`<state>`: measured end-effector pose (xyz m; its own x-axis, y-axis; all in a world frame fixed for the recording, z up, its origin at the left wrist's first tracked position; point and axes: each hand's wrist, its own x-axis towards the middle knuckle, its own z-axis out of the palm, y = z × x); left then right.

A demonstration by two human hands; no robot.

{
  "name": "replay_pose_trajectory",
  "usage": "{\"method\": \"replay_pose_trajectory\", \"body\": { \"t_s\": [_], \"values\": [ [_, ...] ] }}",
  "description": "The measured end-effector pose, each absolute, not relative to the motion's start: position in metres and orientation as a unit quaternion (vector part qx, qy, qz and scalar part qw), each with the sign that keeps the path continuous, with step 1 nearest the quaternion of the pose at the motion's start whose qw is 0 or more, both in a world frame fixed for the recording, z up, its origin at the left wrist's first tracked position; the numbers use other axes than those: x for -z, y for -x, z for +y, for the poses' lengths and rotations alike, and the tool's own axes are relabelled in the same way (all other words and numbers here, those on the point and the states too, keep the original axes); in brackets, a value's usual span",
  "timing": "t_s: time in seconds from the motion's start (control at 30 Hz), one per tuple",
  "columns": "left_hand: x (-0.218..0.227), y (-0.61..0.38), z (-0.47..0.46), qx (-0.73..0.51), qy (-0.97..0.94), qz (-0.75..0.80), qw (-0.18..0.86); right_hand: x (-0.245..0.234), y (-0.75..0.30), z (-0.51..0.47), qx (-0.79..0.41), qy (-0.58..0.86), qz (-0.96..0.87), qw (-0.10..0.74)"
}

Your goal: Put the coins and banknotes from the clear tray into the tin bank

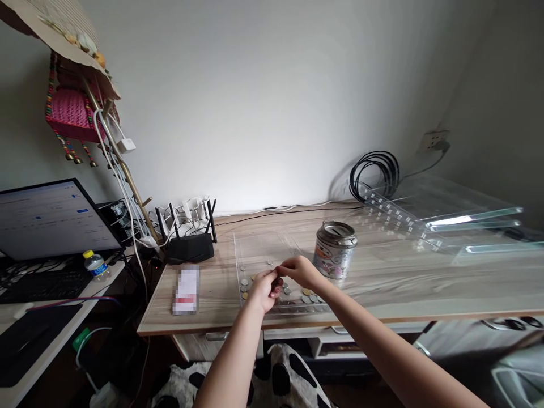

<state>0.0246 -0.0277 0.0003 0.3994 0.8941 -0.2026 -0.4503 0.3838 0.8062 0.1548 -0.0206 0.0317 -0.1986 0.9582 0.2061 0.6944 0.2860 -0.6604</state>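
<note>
My left hand (264, 290) is closed, its fingers curled, above a clear acrylic tray (250, 241). My right hand (301, 272) meets it at the fingertips in a pinch. Whatever lies between the fingers is too small and hidden to name. Several loose coins (313, 298), silver and gold-coloured, are spread in the tray around and beneath both hands. Just right of my right hand stands a round metal tin (335, 252) with a printed side and a dark slot in its lid. It is upright on the wooden desk (391, 283), apart from my hands.
A black router (190, 248) and a partly blurred phone-shaped item (186, 290) are left of the tray. Clear acrylic panels (471, 218) and a coiled black cable (374, 175) occupy the right back. Farther left are a laptop (46, 221) and a yellow-capped bottle (97, 266).
</note>
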Motion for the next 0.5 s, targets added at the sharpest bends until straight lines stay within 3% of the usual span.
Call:
{"method": "replay_pose_trajectory", "body": {
  "t_s": [0.27, 0.4, 0.5],
  "values": [
    [-0.004, -0.025, -0.032, -0.448, -0.359, 0.331, 0.750, -0.036, -0.166, -0.027, -0.272, 0.577, -0.677, 0.366],
    [-0.005, -0.024, -0.032, -0.452, -0.354, 0.329, 0.750, -0.057, -0.193, -0.023, -0.105, 0.623, -0.642, 0.435],
    [-0.006, -0.024, -0.032, -0.440, -0.356, 0.332, 0.755, -0.072, -0.204, -0.018, -0.113, 0.637, -0.667, 0.371]
  ]
}}
